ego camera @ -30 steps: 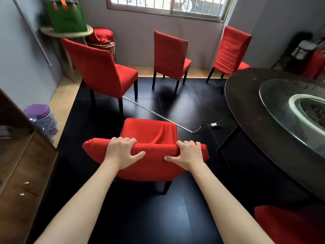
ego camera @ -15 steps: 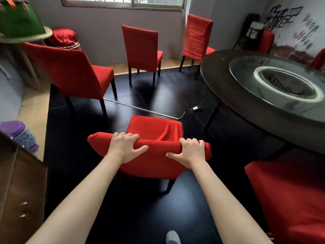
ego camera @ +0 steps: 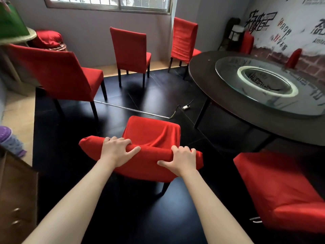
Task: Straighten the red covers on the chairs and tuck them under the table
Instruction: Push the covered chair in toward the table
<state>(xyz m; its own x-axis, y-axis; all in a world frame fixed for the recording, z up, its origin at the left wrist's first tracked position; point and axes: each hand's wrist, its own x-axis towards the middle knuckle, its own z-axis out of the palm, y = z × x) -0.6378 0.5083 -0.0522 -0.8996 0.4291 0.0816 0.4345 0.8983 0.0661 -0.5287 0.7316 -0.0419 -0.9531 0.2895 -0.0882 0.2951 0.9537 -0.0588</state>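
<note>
Two hands grip the top of the nearest chair's backrest [ego camera: 140, 155], the landmark here: the left hand [ego camera: 116, 150] curls its fingers over the rail near its left end with the thumb stretched along the near face, and the right hand [ego camera: 181, 160] does the same near the right end. Each grip is closed round the red cover [ego camera: 153, 132], which shows slack folds running down onto the seat beyond the rail. This chair stands on the black floor [ego camera: 123, 208], apart from the round dark worktop [ego camera: 207, 76], which lies ahead and to the right of it. Just right of the held chair, another red-covered seat [ego camera: 281, 191] sits close to the worktop's near edge. Left of it stands a brown cabinet [ego camera: 15, 199]. Beyond it a thin pole [ego camera: 131, 108] lies on the floor. Farther on, three more red-covered chairs stand clear of the worktop: one to the left [ego camera: 58, 73], one straight ahead [ego camera: 130, 48], one near the worktop's far edge [ego camera: 182, 37]. A glass turntable [ego camera: 228, 67] rests on the worktop.
</note>
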